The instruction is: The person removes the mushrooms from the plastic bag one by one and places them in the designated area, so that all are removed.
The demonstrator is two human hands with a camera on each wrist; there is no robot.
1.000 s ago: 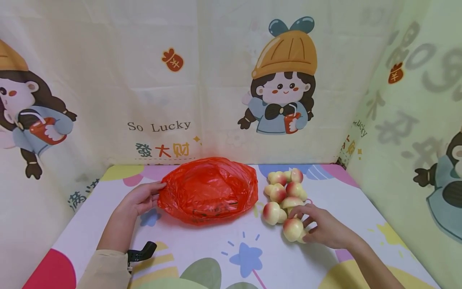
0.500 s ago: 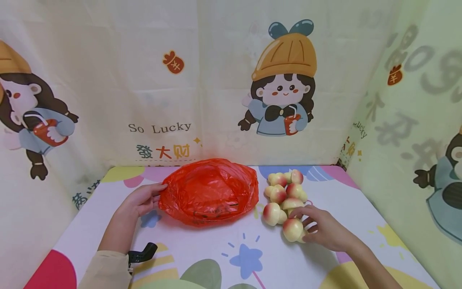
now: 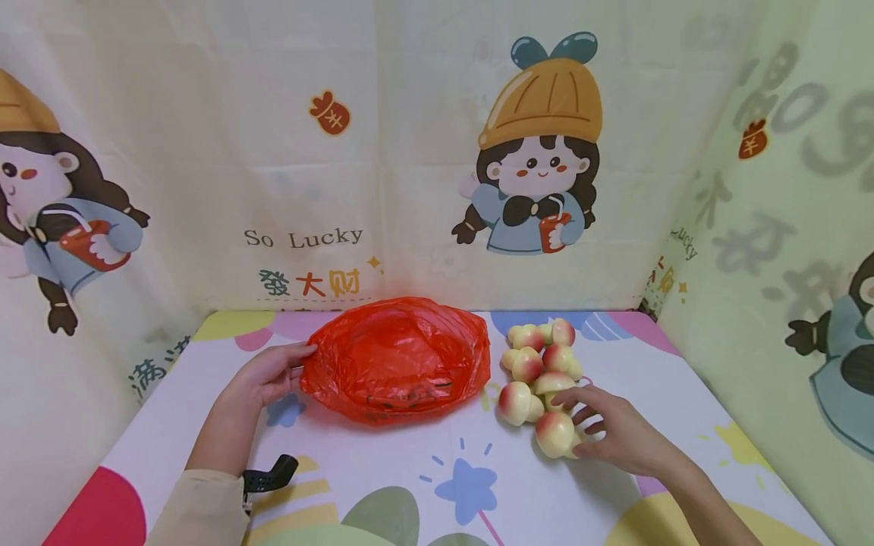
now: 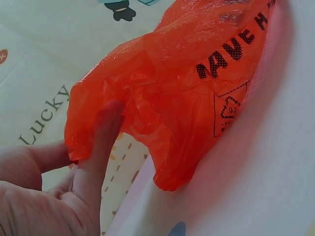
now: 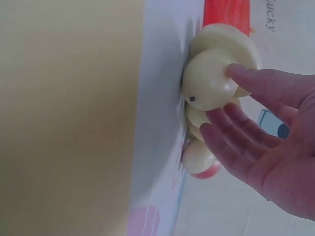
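A crumpled red plastic bag (image 3: 403, 364) lies on the table with its mouth gaping toward me. My left hand (image 3: 273, 375) pinches the bag's left edge; in the left wrist view its thumb (image 4: 106, 132) lies along the thin film. Over on the right is a cluster of pale toy mushrooms with reddish caps. Thumb and fingers of my right hand (image 3: 611, 428) are curved around the nearest toy mushroom (image 3: 554, 434), which still sits on the table. From the right wrist, the thumb tip (image 5: 235, 70) is at its pale stem (image 5: 209, 81).
More mushrooms sit close behind it, among them a left one (image 3: 515, 402) and one at the far end (image 3: 561, 332). A patterned cloth covers the table (image 3: 410, 470). Printed curtains (image 3: 410, 152) rise along the back and both sides.
Both hands, the bag and the mushrooms stay in place. Only the head view shifts slightly.
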